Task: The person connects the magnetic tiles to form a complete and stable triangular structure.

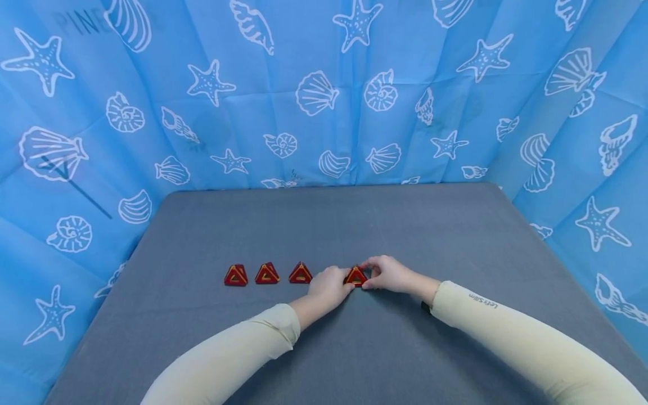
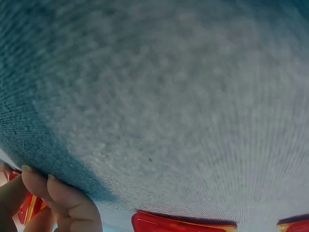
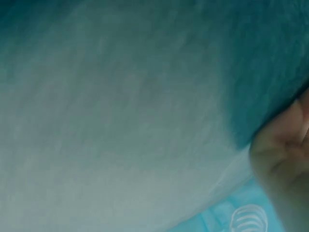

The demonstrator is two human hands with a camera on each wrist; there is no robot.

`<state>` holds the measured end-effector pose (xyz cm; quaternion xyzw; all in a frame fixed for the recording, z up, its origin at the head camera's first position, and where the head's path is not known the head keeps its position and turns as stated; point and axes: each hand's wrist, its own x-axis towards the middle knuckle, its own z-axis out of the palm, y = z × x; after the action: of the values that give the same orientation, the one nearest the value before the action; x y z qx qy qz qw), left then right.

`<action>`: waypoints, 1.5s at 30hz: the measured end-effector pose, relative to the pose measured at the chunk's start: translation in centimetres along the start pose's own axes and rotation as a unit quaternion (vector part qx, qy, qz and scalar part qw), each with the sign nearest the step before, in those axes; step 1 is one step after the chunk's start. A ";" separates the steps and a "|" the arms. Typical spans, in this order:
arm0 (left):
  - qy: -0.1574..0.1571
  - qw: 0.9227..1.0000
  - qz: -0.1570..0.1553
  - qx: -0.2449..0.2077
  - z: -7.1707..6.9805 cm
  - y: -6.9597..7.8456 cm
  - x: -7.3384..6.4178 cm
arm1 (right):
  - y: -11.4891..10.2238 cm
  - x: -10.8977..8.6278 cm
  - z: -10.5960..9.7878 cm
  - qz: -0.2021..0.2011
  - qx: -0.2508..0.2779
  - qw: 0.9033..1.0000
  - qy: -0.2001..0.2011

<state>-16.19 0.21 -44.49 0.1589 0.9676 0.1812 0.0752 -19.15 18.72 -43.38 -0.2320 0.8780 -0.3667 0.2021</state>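
Note:
A small red triangular pyramid [image 1: 356, 277] with yellow-gold edges stands on the grey table between both hands. My left hand [image 1: 328, 285] holds it from the left; in the left wrist view, the curled fingers of the left hand [image 2: 63, 203] are at the red pyramid [image 2: 25, 211], which is partly hidden. From the right side, my right hand [image 1: 388, 274] pinches the same pyramid with thumb and fingers. Only part of the right hand [image 3: 285, 150] enters the right wrist view, where the pyramid is out of sight.
Left of the hands, three similar pyramids stand in a row: a near one [image 1: 301, 273], a middle one [image 1: 267, 274] and a far-left one [image 1: 235, 275]. The grey table [image 1: 324, 225] ends at a blue curtain [image 1: 283, 118] with white shells and starfish.

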 end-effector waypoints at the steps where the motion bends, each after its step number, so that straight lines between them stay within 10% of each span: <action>1: -0.004 1.000 0.002 0.002 0.0 -0.1 0.0 | 0.1 0.1 -0.2 -0.003 0.005 1.000 -0.012; 10: -0.036 0.999 0.008 -0.036 -0.5 -0.9 0.5 | 0.6 0.9 -1.6 -0.004 0.044 0.995 -0.086; 45: -0.054 0.998 0.024 -0.038 -0.5 -1.0 0.6 | 1.6 0.4 -2.1 -0.007 0.072 0.994 -0.085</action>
<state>-17.11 -0.62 -44.50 0.1890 0.9503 0.2112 0.1286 -21.02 20.67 -43.31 -0.2533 0.8276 -0.4090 0.2891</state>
